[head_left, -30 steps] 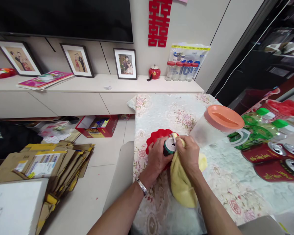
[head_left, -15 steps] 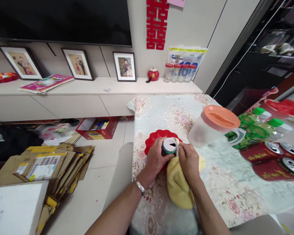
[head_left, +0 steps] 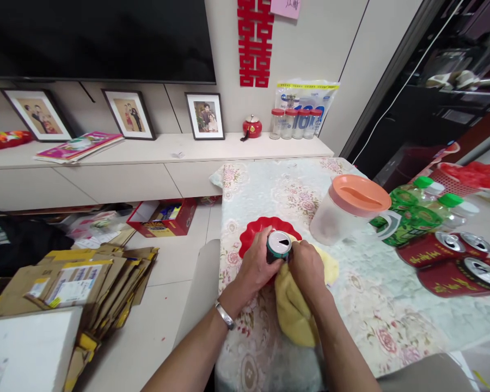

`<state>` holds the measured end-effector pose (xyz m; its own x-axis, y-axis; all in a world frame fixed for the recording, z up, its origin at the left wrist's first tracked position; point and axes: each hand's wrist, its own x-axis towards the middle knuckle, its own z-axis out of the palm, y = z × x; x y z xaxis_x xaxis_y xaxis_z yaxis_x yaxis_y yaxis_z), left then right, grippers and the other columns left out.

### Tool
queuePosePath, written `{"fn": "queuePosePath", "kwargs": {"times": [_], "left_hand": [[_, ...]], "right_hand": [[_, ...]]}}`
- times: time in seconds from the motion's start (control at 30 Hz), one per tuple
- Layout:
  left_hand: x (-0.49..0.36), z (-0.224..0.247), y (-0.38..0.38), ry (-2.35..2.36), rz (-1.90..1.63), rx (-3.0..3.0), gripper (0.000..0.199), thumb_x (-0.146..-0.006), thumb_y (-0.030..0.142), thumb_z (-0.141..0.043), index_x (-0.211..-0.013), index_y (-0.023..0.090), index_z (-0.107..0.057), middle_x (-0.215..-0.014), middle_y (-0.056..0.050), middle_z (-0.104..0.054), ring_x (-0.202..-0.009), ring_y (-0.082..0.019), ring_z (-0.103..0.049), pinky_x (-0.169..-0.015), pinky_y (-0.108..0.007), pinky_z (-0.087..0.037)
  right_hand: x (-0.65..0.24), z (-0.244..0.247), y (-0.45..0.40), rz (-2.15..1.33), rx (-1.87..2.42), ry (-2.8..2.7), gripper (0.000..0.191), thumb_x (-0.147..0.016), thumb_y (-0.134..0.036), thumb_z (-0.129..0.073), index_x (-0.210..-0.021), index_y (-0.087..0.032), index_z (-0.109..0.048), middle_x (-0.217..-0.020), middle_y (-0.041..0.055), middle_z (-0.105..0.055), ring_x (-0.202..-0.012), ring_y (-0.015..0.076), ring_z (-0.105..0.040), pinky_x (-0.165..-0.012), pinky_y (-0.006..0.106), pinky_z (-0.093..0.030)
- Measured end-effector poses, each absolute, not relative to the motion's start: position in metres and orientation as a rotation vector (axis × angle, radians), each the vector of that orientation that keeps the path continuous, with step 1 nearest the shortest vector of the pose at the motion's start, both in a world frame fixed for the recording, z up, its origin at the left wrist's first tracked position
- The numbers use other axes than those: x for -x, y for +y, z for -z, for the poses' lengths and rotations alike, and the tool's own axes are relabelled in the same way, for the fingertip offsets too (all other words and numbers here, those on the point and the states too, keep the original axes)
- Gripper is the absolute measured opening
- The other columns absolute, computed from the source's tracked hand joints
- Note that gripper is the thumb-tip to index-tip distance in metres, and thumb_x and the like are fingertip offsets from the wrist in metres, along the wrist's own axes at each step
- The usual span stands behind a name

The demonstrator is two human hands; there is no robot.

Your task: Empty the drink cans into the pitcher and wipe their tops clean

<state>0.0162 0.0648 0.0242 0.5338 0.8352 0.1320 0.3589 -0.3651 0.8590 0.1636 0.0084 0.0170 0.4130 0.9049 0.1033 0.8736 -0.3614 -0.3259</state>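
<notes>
My left hand (head_left: 256,267) is wrapped round a dark green can (head_left: 278,246), which has an opened silver top facing up. Against the can's right side, my right hand (head_left: 306,265) grips a yellow cloth (head_left: 293,310) that hangs down over the table edge side and also shows to the right of the wrist. Beneath the can and hands is a red scalloped dish (head_left: 251,233), partly covered by them. The fingertips of my right hand are partly hidden.
A jug with an orange lid (head_left: 361,193) stands right of the dish on the flowered tablecloth (head_left: 265,185). Farther right are green-capped bottles (head_left: 422,212) and several red cans (head_left: 453,276). Flattened cardboard (head_left: 102,283) lies at the left.
My right hand has shifted slightly along the can's side with the cloth, and the fingers have turned more inward. The whole view has moved a little.
</notes>
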Motion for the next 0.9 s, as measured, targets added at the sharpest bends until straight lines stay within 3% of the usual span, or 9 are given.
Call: {"fn": "queuePosePath", "kwargs": {"times": [0.07, 0.2, 0.37, 0.5, 0.67, 0.9], "left_hand": [[-0.013, -0.026, 0.064, 0.947, -0.719, -1.986, 0.083, -0.076, 0.010, -0.070, -0.152, 0.020, -0.038, -0.151, -0.015, -0.053, -0.141, -0.031, -0.053, -0.118, -0.050, -0.046], [-0.009, -0.026, 0.064, 0.926, -0.716, -2.046, 0.074, -0.075, 0.008, -0.071, -0.145, 0.020, -0.049, -0.145, -0.014, -0.058, -0.137, -0.030, -0.057, -0.116, -0.049, -0.048], [-0.009, -0.024, 0.064, 0.960, -0.780, -1.994, 0.065, -0.077, 0.013, -0.078, -0.138, 0.020, -0.054, -0.138, -0.012, -0.063, -0.130, -0.030, -0.061, -0.112, -0.049, -0.051], [-0.010, -0.021, 0.064, 0.933, -0.825, -1.933, 0.065, -0.078, 0.019, -0.081, -0.137, 0.022, -0.053, -0.142, -0.012, -0.064, -0.131, -0.030, -0.063, -0.112, -0.047, -0.051], [-0.011, -0.021, 0.063, 0.976, -0.815, -1.894, 0.062, -0.079, 0.024, -0.083, -0.134, 0.023, -0.054, -0.140, -0.010, -0.067, -0.130, -0.031, -0.064, -0.111, -0.049, -0.050], [-0.004, -0.018, 0.062, 1.014, -0.809, -1.940, 0.068, -0.075, 0.016, -0.083, -0.135, 0.022, -0.054, -0.143, -0.011, -0.065, -0.134, -0.032, -0.062, -0.115, -0.051, -0.047]], "right_hand": [[-0.163, -0.016, 0.008, -0.146, 2.331, -1.516, 0.025, -0.095, -0.009, -0.050, -0.077, -0.016, -0.066, -0.080, 0.0107, -0.064, -0.071, 0.0191, -0.056, -0.062, 0.030, -0.025], [-0.166, -0.014, 0.005, -0.181, 2.236, -1.454, 0.025, -0.095, -0.013, -0.049, -0.074, -0.017, -0.062, -0.078, 0.0079, -0.063, -0.074, 0.0188, -0.057, -0.065, 0.029, -0.031], [-0.165, -0.018, -0.009, -0.258, 2.051, -1.311, 0.031, -0.100, -0.032, -0.043, -0.077, -0.020, -0.061, -0.080, 0.0043, -0.067, -0.075, 0.0180, -0.060, -0.070, 0.027, -0.042], [-0.155, -0.021, -0.018, -0.299, 1.933, -1.210, 0.040, -0.105, -0.043, -0.034, -0.097, -0.019, -0.065, -0.092, 0.0055, -0.071, -0.083, 0.0185, -0.065, -0.076, 0.028, -0.050], [-0.147, -0.016, -0.015, -0.270, 1.911, -1.235, 0.037, -0.100, -0.032, -0.038, -0.117, -0.017, -0.066, -0.112, 0.0110, -0.070, -0.105, 0.0223, -0.064, -0.092, 0.033, -0.048], [-0.147, -0.014, -0.006, -0.297, 2.099, -1.410, 0.022, -0.090, -0.010, -0.045, -0.080, -0.017, -0.064, -0.082, 0.0081, -0.060, -0.073, 0.0190, -0.053, -0.067, 0.030, -0.035]]}}
